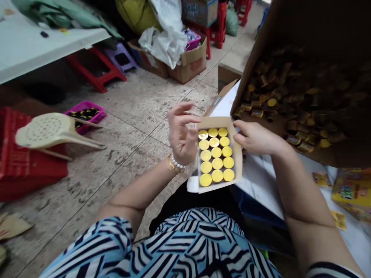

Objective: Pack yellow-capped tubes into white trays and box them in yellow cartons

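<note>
A small open carton (238,170) is tilted toward me over my lap, its cream inside walls showing. Rows of small round tubs with yellow lids (216,153) fill it. My left hand (183,135), with a bead bracelet on the wrist, grips the carton's left wall, fingers curled near the upper corner. On the opposite side, my right hand (257,138) pinches the right wall near its top between thumb and fingers. A white flap (192,184) sticks out at the lower left. The carton's underside is hidden.
A large cardboard box (249,73) at the right holds many loose yellow-lidded tubs, lying on a white table (262,179). Yellow printed packaging (352,195) lies at the right edge. A cream stool (46,131), red crate (31,162) and pink basket (101,112) stand left.
</note>
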{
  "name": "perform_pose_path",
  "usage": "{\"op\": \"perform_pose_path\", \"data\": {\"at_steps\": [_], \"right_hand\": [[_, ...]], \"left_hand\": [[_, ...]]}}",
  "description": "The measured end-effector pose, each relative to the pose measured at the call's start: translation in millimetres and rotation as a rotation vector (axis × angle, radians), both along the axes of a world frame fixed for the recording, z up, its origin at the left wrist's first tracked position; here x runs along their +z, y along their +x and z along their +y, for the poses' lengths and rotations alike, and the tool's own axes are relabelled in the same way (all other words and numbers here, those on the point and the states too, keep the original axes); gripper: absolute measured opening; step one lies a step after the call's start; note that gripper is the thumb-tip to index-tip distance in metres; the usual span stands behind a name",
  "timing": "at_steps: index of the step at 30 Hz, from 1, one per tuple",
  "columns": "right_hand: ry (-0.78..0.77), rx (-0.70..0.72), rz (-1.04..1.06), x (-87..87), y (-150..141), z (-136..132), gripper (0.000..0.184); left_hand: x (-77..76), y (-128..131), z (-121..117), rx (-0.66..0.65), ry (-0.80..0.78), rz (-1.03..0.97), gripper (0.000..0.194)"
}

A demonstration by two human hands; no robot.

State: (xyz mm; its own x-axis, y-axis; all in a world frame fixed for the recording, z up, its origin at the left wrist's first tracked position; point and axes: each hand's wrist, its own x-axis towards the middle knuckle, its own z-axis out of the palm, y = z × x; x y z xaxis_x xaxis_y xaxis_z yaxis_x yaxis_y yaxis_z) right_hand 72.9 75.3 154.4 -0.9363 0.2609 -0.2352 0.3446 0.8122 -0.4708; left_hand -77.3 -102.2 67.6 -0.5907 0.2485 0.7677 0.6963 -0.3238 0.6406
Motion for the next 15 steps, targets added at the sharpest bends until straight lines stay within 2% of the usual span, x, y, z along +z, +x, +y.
{"op": "perform_pose_path", "data": {"at_steps": [2,3,5,6,8,10,12,13,15], "right_hand": [[-0.040,-0.033,0.056,-5.3,-6.1,4.2,0.032],[-0.057,-0.056,0.085,-6.5,-7.8,6.0,0.034],[-0.105,-0.099,0.132,-6.6,-9.0,8.4,0.038],[-0.128,-0.113,0.146,-6.0,-8.8,8.3,0.039],[-0.156,-0.123,0.170,-4.2,-7.7,5.0,0.041],[-0.159,-0.128,0.208,-1.2,-6.5,-1.6,0.041],[-0.169,-0.157,0.268,3.7,-4.7,-8.7,0.042],[-0.184,-0.179,0.298,6.8,-3.5,-11.4,0.043],[-0.216,-0.206,0.341,14.2,-0.1,-13.7,0.044]], "left_hand": [[-8.8,0.8,-13.3,0.017,-0.019,-0.196,0.045],[-14.8,2.4,-22.2,-0.016,-0.073,-0.314,0.052],[-28.4,7.9,-41.0,-0.148,-0.238,-0.542,0.060],[-34.8,11.5,-49.6,-0.219,-0.322,-0.607,0.063],[-43.2,19.3,-62.5,-0.266,-0.386,-0.677,0.068],[-43.2,26.2,-68.9,-0.235,-0.361,-0.732,0.069],[-35.6,32.5,-70.0,-0.209,-0.314,-0.792,0.065],[-30.2,35.8,-68.8,-0.239,-0.304,-0.810,0.062],[-19.2,43.2,-63.3,-0.393,-0.335,-0.754,0.054]]}}
